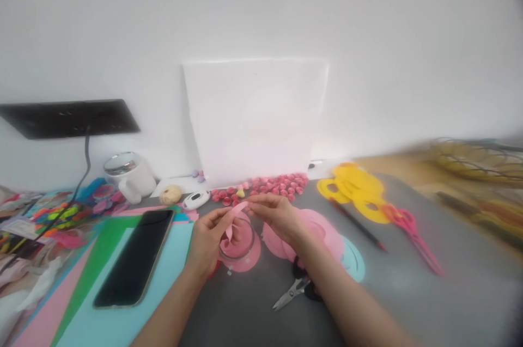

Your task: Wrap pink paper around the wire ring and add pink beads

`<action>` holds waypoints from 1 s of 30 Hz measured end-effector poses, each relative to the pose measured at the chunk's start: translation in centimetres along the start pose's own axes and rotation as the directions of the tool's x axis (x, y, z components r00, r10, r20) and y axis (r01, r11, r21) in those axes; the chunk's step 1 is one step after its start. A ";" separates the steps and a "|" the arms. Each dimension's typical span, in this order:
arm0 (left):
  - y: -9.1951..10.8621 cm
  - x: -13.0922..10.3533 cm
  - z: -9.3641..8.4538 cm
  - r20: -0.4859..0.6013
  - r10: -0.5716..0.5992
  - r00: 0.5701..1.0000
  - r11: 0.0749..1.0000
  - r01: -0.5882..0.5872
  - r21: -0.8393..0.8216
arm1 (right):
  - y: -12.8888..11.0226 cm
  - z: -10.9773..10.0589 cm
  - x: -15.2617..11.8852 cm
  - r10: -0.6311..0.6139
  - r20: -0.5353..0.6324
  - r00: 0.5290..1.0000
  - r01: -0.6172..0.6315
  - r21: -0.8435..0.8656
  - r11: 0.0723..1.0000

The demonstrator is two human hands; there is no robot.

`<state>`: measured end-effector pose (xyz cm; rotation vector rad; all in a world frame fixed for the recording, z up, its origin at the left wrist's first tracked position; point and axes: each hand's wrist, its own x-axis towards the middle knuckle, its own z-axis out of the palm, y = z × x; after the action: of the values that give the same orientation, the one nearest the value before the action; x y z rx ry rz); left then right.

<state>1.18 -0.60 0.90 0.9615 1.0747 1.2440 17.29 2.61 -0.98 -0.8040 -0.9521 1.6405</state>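
Note:
Both hands meet at the middle of the grey mat, over a round clear dish [250,251] lying on pink paper. A curled pink paper strip [235,216] is pinched in my left hand [210,235], and its upper end touches the fingertips of my right hand [278,216], also closed on it. Pink paper circles [316,230] lie under and beside my right wrist. Black-handled scissors [296,287] rest partly beneath my right forearm. Behind the hands sit many small rolled pink-red pieces [278,184].
On the left, a black phone [134,260] lies on coloured sheets [87,271], near a white mug [133,175]. To the right are yellow paper rings [355,186], a pencil [359,226] and pink scissors [414,235]. A white board [257,118] leans on the wall.

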 end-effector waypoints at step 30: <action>-0.9 0.5 0.1 0.045 0.066 0.997 0.997 -0.067 0.023 | -0.6 -0.4 -0.3 0.004 -0.061 0.998 -0.003 0.016 1.000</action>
<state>1.49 -0.24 0.00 1.0462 1.0327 1.2607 18.01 2.46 -0.60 -0.8408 -0.8944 1.6150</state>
